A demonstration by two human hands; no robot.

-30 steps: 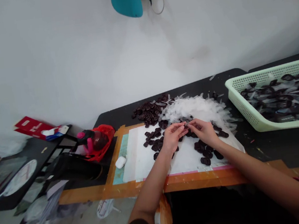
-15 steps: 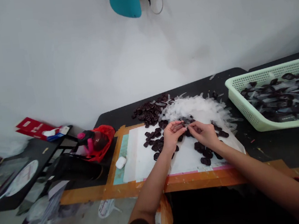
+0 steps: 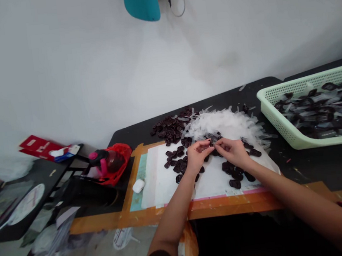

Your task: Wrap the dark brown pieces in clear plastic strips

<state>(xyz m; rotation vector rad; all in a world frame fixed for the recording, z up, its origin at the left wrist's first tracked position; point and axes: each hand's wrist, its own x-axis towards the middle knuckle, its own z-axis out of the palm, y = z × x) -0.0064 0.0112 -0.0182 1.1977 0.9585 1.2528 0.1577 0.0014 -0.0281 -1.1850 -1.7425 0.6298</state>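
Note:
My left hand (image 3: pixel 199 154) and my right hand (image 3: pixel 230 149) meet above the white sheet (image 3: pixel 162 187), fingertips nearly touching. Both are closed in a pinch; what they hold between them is small and dark or clear, too small to make out. Dark glossy oval pieces (image 3: pixel 180 166) lie left of my left hand, and more of them (image 3: pixel 235 183) lie below my right hand. Behind the hands is a heap of translucent white strips (image 3: pixel 226 122). A pile of dark red-brown pieces (image 3: pixel 169 129) sits to its left.
A pale green basket (image 3: pixel 297 139) with dark pieces and clear strips stands at the right. A small white case (image 3: pixel 138 186) lies left of the sheet. Further left are a red basket (image 3: pixel 127 152) with a bottle and a black bag (image 3: pixel 82 193). A teal object (image 3: pixel 142 2) hangs above.
Both hands stay in nearly the same place, with their fingertips drawn slightly closer together. The whole view has shifted very slightly.

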